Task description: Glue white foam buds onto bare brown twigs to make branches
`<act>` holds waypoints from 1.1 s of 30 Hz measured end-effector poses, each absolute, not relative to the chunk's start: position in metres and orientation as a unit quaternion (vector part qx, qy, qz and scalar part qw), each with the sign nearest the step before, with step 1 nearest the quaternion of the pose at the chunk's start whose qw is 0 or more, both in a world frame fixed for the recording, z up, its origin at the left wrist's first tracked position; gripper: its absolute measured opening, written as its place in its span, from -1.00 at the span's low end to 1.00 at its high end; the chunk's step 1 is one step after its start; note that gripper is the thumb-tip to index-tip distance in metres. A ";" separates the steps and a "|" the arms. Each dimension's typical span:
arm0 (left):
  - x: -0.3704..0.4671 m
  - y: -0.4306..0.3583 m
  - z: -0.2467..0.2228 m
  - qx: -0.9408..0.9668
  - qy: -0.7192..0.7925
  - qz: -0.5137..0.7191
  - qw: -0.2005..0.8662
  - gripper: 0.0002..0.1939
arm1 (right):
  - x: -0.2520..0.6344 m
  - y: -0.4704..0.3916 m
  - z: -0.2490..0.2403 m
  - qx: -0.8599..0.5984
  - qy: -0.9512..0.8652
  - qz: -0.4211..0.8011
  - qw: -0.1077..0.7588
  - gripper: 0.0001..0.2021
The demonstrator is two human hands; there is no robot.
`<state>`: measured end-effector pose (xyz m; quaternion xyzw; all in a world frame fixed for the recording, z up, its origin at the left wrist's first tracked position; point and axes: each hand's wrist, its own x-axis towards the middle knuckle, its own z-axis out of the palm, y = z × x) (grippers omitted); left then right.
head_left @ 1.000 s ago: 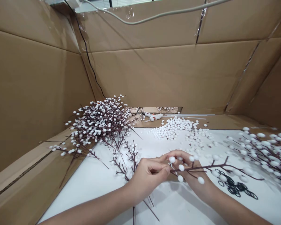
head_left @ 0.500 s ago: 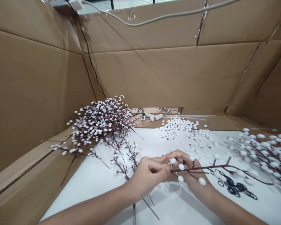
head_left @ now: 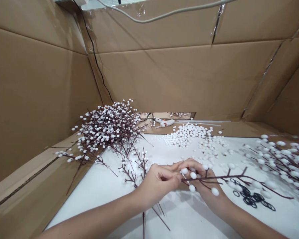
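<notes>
My left hand (head_left: 158, 184) is closed, thumb and fingers pinching the brown stem of an artificial berry branch (head_left: 220, 178) that points right over the white tabletop. White berries (head_left: 193, 175) sit on some of its twigs, while other twig ends are bare. Behind the branch, my right hand (head_left: 204, 177) has its fingers curled round to meet the left fingertips at the stem. A white berry (head_left: 183, 171) shows right at the fingertips; the exact contact there is partly hidden. Below and left of my left hand lie more brown branches (head_left: 132, 177), partly covered by it.
A heap of finished-looking berry branches (head_left: 109, 124) stands at the left. Loose white berries (head_left: 189, 132) lie at the back, near a white glue gun (head_left: 165, 123). Black rings (head_left: 254, 197) and another berry-branch bunch (head_left: 286, 162) are at the right. Cardboard walls (head_left: 149, 73) enclose the table.
The view has tilted slightly, shifting the background a little. Both hands keep nearly the same pose on the branch.
</notes>
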<state>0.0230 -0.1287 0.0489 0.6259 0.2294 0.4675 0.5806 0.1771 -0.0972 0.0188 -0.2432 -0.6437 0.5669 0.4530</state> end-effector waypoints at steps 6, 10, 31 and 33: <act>0.023 -0.129 0.049 0.627 0.233 0.472 0.574 -0.70 | 0.177 -0.096 0.018 -0.242 -0.672 0.537 0.449 -0.87; 0.022 -0.128 0.052 0.632 0.245 0.467 0.568 -0.68 | 0.181 -0.096 0.024 -0.285 -0.696 0.493 0.436 -0.80; 0.016 -0.126 0.042 0.610 0.317 0.434 0.583 -0.73 | 0.181 -0.085 0.019 -0.185 -0.602 0.679 0.378 -0.82; 0.017 -0.126 0.042 0.606 0.314 0.434 0.587 -0.73 | 0.182 -0.085 0.021 -0.205 -0.612 0.670 0.368 -0.83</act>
